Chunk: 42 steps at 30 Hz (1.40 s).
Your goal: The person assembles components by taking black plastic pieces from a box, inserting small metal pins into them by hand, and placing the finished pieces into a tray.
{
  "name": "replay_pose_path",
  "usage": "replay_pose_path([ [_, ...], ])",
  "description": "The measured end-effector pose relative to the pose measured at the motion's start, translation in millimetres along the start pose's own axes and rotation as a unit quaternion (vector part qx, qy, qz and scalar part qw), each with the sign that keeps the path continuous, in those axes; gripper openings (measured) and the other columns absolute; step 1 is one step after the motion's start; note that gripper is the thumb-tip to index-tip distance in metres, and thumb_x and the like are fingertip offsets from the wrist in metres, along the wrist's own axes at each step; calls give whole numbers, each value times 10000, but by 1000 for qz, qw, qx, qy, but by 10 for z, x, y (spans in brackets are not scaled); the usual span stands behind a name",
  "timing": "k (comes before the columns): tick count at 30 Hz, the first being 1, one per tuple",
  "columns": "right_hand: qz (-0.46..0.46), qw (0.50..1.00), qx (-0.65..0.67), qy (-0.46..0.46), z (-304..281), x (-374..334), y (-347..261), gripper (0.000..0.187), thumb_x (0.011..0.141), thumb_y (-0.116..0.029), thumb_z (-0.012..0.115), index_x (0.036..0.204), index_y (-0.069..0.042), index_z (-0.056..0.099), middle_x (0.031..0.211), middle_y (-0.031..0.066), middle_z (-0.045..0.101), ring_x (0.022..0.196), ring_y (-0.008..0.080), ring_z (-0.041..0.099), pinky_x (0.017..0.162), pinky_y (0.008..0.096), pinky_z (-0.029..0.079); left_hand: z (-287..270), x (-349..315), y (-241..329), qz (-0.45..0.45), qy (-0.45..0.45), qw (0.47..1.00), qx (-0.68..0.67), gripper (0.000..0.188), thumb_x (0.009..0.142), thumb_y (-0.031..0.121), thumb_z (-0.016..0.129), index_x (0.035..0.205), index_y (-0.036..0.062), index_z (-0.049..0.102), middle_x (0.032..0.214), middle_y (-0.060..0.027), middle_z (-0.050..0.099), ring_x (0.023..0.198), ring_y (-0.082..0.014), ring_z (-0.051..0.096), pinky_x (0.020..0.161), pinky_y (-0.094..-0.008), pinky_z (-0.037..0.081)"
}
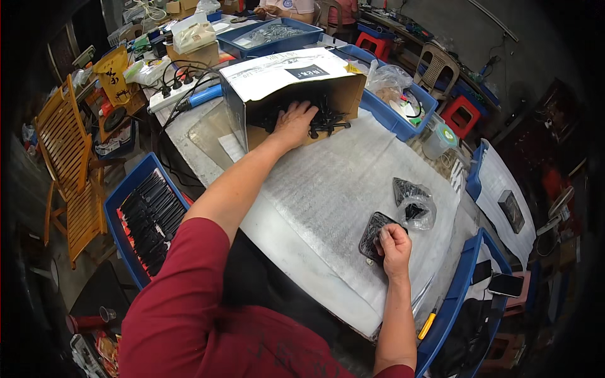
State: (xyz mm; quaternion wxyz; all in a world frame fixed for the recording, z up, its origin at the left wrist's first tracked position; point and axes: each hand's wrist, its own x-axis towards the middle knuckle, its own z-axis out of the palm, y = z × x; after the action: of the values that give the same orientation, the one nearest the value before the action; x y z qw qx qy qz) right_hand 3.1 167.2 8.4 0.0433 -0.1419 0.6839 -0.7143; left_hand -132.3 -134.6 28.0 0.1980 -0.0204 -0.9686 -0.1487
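My left hand (294, 124) reaches into the mouth of a white-topped cardboard box (277, 72) lying on its side. Its fingers are spread over a heap of thin black parts (331, 120), and the fingertips are partly hidden among them. My right hand (395, 248) is closed in a pinch above a shallow black tray (373, 234) holding small pieces. Whatever sits between those fingertips is too small to make out. Just beyond the tray lies a clear plastic bag (423, 211) with dark contents. White foam sheeting (321, 195) covers the table beneath.
A blue bin (148, 208) of black parts stands at the left. To the right, another blue bin (450, 315) holds a phone (506, 285) and a yellow-handled cutter (427, 325). Power cables (183, 82) run beside the box. Across the table sits another person (287, 9).
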Motion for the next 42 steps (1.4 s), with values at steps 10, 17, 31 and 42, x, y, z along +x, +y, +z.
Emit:
replay_pose_path([
  [10,13,1000,-6,-7,10,-21,35,66,819,-71,513,787,-13,514,597,-34,454,488,22,384,433,163,312,111,32,-195,-17,-56,998,-21,363,784,209,542,1137,148,476,1244,-70,381,1121,-269,385,895,-446,333],
  [17,11,1000,-20,-3,11,-8,26,68,815,-72,518,782,-12,519,601,-38,457,492,20,380,434,160,309,75,-180,-205,-14,-1,998,-54,274,763,153,560,1026,85,530,1058,-99,474,999,-288,456,844,-379,379],
  [31,9,1000,-20,-8,17,-2,26,74,813,-82,524,775,-19,518,604,-45,454,490,14,378,432,160,304,26,-600,-204,4,23,999,34,146,729,27,488,854,21,563,845,-141,543,836,-310,504,733,-388,426],
  [42,9,1000,-21,-9,27,-16,23,78,811,-78,526,772,-10,522,600,-49,448,491,12,364,433,162,293,-196,-956,-28,93,183,977,-61,196,679,-56,511,865,-17,558,792,-152,585,748,-300,566,670,-340,458],
])
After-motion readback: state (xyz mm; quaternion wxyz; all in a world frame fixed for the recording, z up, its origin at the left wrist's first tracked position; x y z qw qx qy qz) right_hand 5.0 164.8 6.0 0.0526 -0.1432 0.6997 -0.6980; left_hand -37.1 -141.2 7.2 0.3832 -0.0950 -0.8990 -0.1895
